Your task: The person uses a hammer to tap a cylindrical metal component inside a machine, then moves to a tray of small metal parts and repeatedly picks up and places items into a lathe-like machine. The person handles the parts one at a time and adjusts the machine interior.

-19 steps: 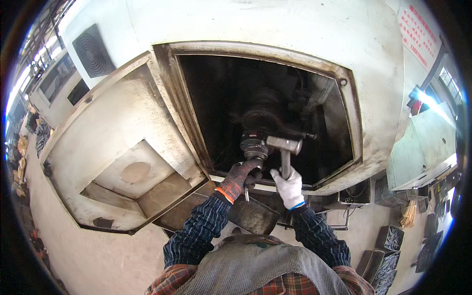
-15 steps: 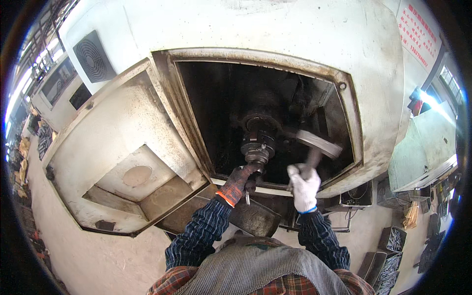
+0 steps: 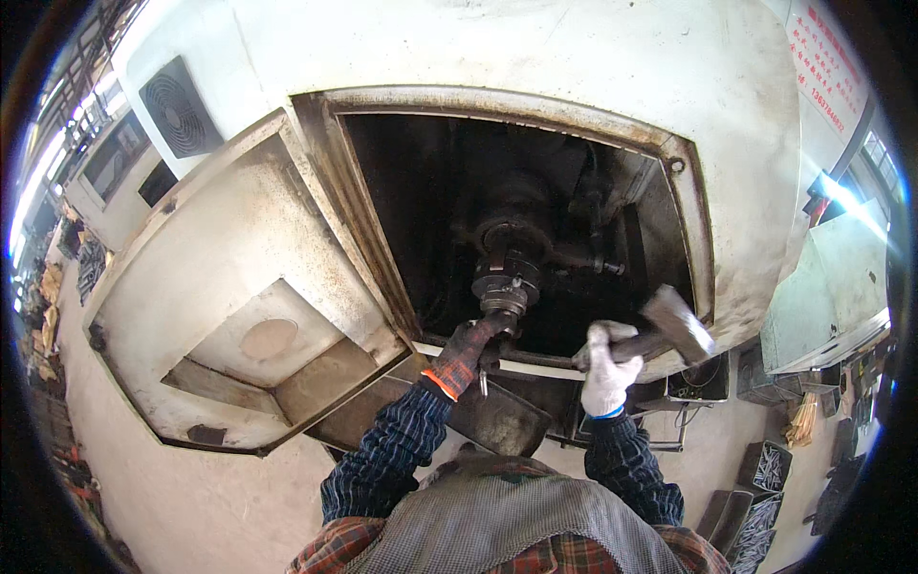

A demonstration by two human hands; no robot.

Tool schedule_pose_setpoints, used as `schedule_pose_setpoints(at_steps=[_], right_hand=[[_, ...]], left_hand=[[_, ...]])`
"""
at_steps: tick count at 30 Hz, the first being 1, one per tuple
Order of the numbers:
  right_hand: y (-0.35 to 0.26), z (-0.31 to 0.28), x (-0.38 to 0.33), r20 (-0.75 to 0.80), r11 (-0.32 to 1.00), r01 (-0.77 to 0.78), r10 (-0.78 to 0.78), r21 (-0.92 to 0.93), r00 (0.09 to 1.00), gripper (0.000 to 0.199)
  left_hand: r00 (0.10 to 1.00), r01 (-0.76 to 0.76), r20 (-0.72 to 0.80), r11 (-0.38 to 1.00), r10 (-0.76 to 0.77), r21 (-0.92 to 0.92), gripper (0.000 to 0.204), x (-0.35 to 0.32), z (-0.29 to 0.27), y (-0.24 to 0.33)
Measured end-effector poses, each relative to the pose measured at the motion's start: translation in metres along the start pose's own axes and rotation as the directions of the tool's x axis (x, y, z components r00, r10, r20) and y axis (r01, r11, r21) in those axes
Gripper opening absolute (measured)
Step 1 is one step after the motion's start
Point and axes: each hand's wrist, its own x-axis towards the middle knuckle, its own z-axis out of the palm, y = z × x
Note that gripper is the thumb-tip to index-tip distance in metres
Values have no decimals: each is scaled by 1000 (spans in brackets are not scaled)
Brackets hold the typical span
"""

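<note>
My right hand [image 3: 607,371], in a white glove with a blue cuff edge, is closed round the handle of a hammer [image 3: 677,325]. The hammer's head points right, over the lower right corner of the machine opening. My left hand [image 3: 466,356], in a dark and orange glove, is closed at the near end of a round, stepped metal spindle [image 3: 507,277] inside the dark opening. The fingers wrap a dark metal piece there, mostly hidden. Just below that hand a short, shiny metal rod [image 3: 484,385] sticks out.
The machine's pale door [image 3: 258,239] hangs open on the left, stained and with a recessed panel. A dark metal tray [image 3: 502,421] lies below the opening. Bins of metal rods [image 3: 768,469] stand on the floor at lower right. A greenish cabinet [image 3: 827,287] is at far right.
The hammer has swung to the right and down, away from the spindle, and its handle has tilted over. My right hand has moved slightly right. My left hand stays at the spindle's end.
</note>
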Motion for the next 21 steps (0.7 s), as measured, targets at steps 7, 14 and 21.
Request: schedule_pose_setpoints(at_steps=[7,14,21], right_hand=[[-11,-22,-19,75,936,-136,168,-324,983,16],[24,-38,-12,192,881,121,-35,-457,981,17],[21,16,27,187,954,-38,97,-299,978,42]], left_hand=[[990,-88,-98,983,104,159,45,-3,2,1],[926,-144,-151,691,347,708,51,-21,21,26],[929,165,-184,86,321,983,57,-40,55,49]])
